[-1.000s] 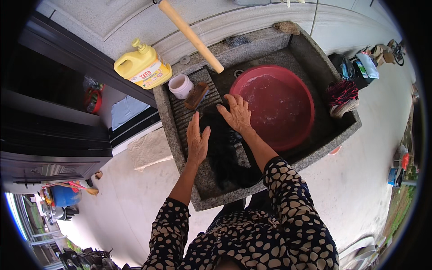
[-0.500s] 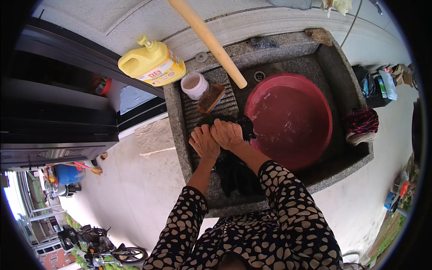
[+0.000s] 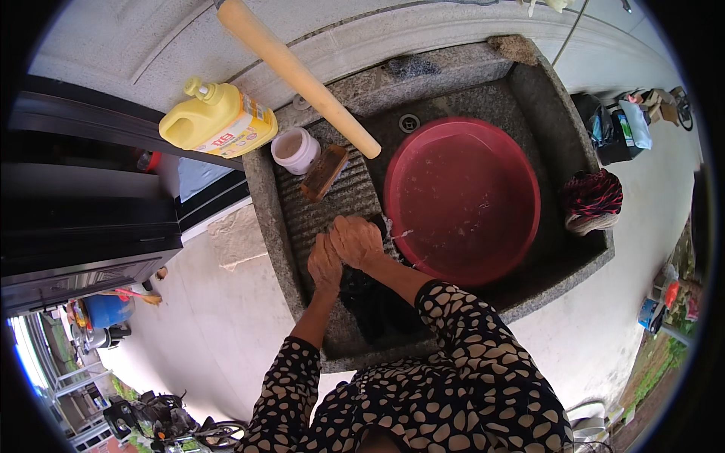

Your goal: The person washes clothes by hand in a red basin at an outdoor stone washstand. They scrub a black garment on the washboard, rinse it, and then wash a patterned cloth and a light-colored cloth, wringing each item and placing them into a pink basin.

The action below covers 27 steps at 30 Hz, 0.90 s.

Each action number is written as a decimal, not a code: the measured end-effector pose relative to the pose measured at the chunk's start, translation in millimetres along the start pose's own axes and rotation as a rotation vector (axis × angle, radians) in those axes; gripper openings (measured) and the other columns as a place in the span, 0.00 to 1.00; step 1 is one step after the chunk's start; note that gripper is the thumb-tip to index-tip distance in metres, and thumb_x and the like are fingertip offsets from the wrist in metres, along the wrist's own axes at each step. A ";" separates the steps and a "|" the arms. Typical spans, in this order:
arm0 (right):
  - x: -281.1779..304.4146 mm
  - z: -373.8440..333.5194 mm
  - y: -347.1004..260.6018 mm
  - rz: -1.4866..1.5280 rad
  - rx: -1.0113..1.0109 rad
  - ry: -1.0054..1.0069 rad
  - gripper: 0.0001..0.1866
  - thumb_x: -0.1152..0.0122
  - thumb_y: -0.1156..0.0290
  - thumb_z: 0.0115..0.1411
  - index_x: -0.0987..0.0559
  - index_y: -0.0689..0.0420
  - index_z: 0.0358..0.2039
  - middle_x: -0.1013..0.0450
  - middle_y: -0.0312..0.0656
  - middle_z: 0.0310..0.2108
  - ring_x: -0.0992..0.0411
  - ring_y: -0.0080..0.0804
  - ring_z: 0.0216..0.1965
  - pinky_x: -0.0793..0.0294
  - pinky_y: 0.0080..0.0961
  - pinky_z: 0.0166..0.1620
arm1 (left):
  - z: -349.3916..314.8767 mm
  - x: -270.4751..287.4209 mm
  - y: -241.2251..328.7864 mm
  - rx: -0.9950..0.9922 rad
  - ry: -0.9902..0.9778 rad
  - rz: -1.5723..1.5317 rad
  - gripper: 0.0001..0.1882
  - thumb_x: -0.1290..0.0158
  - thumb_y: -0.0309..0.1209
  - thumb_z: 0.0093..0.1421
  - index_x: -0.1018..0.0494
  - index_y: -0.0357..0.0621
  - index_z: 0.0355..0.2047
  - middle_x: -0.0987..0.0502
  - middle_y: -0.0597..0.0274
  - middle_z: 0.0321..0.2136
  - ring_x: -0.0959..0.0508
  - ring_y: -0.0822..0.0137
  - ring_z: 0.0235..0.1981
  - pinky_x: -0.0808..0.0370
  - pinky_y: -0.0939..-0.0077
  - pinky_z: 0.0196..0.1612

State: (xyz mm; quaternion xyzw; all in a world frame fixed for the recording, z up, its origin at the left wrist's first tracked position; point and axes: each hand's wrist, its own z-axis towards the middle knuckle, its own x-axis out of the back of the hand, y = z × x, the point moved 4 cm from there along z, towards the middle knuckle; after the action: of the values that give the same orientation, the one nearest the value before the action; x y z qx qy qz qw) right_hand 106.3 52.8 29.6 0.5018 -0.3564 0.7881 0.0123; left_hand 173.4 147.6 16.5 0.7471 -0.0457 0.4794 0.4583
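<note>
Lying on the left side of the stone sink [image 3: 563, 106], the black cloth [image 3: 375, 308] was partly under the right hand [image 3: 356, 241], and its larger part spread nearer to the person, between the forearms. A small piece also came out at the right of this hand, just beside the red basin [image 3: 466, 127], which held water. The right hand had its fingers bent over the bunched cloth, grasping it, with the fingertips hidden. The left hand [image 3: 325, 263] touched the right one from the side, its fingers also bent; I could not tell whether it grasped cloth or only rested there. Beyond both hands, on the ribbed board [image 3: 355, 187], lay the brown brush [image 3: 325, 174], beside the pale jar [image 3: 296, 149]. The yellow jug [image 3: 223, 121] stood near the corner.
</note>
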 end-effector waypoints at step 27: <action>31.8 -64.6 -21.4 0.240 -0.192 -0.022 0.12 0.50 0.60 0.56 0.23 0.52 0.26 0.35 0.36 0.23 0.36 0.34 0.29 0.42 0.36 0.39 | -61.8 8.7 24.5 -0.400 0.167 0.041 0.17 0.59 0.40 0.64 0.29 0.39 0.29 0.30 0.56 0.23 0.30 0.52 0.28 0.35 0.59 0.32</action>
State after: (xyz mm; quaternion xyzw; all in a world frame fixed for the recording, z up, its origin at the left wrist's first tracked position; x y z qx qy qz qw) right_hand 48.1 95.2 51.2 0.4608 -0.4875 0.7406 -0.0382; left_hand 124.0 181.8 46.2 0.5976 -0.1171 0.5303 0.5898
